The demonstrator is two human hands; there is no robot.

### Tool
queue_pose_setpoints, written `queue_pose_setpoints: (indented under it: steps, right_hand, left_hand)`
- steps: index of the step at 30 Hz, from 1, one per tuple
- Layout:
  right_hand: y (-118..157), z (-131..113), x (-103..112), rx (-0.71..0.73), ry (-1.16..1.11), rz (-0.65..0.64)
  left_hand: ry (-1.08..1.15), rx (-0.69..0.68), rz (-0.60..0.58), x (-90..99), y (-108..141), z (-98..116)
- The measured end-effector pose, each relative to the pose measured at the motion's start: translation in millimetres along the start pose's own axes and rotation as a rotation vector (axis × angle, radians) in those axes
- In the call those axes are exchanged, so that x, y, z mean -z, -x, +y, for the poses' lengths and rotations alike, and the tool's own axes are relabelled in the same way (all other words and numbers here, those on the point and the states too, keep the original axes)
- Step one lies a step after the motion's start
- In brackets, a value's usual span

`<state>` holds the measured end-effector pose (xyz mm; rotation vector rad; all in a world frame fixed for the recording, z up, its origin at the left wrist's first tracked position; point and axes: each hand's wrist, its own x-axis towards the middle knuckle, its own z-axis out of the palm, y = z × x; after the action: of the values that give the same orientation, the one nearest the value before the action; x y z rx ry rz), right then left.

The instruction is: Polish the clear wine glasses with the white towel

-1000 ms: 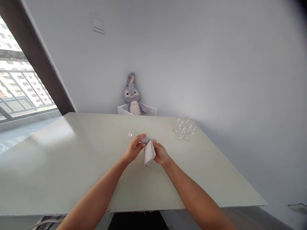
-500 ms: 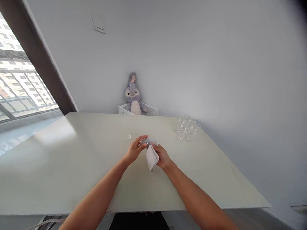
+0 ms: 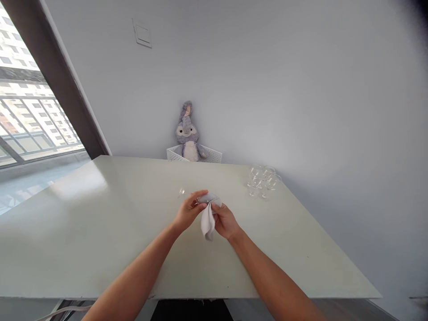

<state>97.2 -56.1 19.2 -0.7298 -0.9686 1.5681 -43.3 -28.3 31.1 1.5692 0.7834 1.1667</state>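
Over the middle of the table (image 3: 110, 232), my left hand (image 3: 188, 213) has its grip closed around a clear glass (image 3: 202, 199) tipped on its side, thumb nearer me and fingers across the far side; my right hand (image 3: 228, 222) pinches a white cloth (image 3: 207, 226) against the glass's right end, and the loose part hangs down towards six o'clock between my two hands; a small clear shape (image 3: 182, 192) shows just beyond my left fingers at about ten o'clock, though I cannot tell for certain whether it is the glass's foot. At two o'clock from my hands, near the table's far right corner, a group of clear stemmed glasses (image 3: 257, 183) stands close together; I cannot count them surely, as they overlap. Towards twelve o'clock, past the far edge, a grey plush toy (image 3: 187, 136) sits in a white perforated basket (image 3: 212, 155) against the wall (image 3: 284, 80); a switch (image 3: 143, 34) is up at eleven o'clock, and a window (image 3: 36, 120) lies at ten.
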Motion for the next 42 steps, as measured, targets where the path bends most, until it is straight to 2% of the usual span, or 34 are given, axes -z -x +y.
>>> queue_pose_setpoints:
  steps: [3,5,7,11,13,15,18,20,22,23,25,27,29,33,36,38,40,42]
  right_hand:
    - [7.0,3.0,-3.7,0.059,0.423,-0.071]
    - [9.0,3.5,-3.8,0.099,0.616,-0.074]
    - [6.9,1.0,-1.0,0.072,0.559,-0.042]
    - [-2.0,-8.2,6.9,-0.023,0.027,0.051]
    - [-2.9,-9.9,7.0,-0.011,-0.108,0.068]
    - [0.0,-7.7,3.2,0.005,-0.059,0.051]
    - [6.4,-0.3,-4.8,0.033,0.289,0.022]
    - [7.5,3.2,-7.0,0.043,0.505,0.060]
    - [4.6,2.9,-4.5,-0.001,0.522,0.141]
    - [2.0,1.2,-1.5,-0.035,0.456,0.179]
    - [-4.0,-4.2,7.5,-0.082,0.257,0.217]
    - [-9.2,-10.3,18.6,-0.099,0.100,0.179]
    - [-12.0,-16.0,29.3,-0.123,0.056,0.096]
    - [-9.0,-28.5,43.4,-0.128,0.221,-0.090]
    - [-3.2,-41.0,49.2,-0.116,0.448,-0.243]
    - [-1.4,-48.6,54.2,-0.094,0.561,-0.298]
    - [-2.1,-53.9,61.7,-0.043,0.628,-0.254]
    - [-4.4,-56.8,69.5,0.039,0.681,-0.093]
  left_hand:
    - [-0.090,0.137,0.129,0.6,-0.5,-7.2]
    - [-0.101,0.239,0.156,0.1,-0.8,-11.6]
    - [-0.078,0.250,0.143,-1.9,-0.6,-12.8]
    - [0.006,0.036,0.007,-7.6,1.0,-8.1]
    - [-0.013,-0.017,-0.020,-8.1,1.4,-6.7]
    - [-0.089,-0.015,0.028,-6.0,0.8,-7.6]
    - [-0.256,0.049,0.094,0.0,-0.7,-10.4]
    - [-0.383,0.109,0.096,3.7,-1.2,-11.0]
    - [-0.549,0.122,0.148,6.3,-0.9,-9.8]
    - [-0.645,0.075,0.185,7.3,-0.8,-8.8]
    - [-0.810,-0.128,0.218,8.7,-0.8,-6.7]
    - [-0.890,-0.343,0.168,9.5,-1.9,-5.8]
    - [-0.912,-0.425,0.107,10.0,-3.7,-7.0]
    - [-0.892,-0.319,0.000,12.3,-5.7,-13.2]
    - [-0.827,-0.128,-0.102,14.1,-5.2,-17.0]
    - [-0.744,-0.002,-0.138,14.6,-5.0,-18.7]
    - [-0.681,0.074,-0.143,15.3,-5.6,-20.2]
    - [-0.689,0.113,-0.092,17.5,-6.8,-22.0]
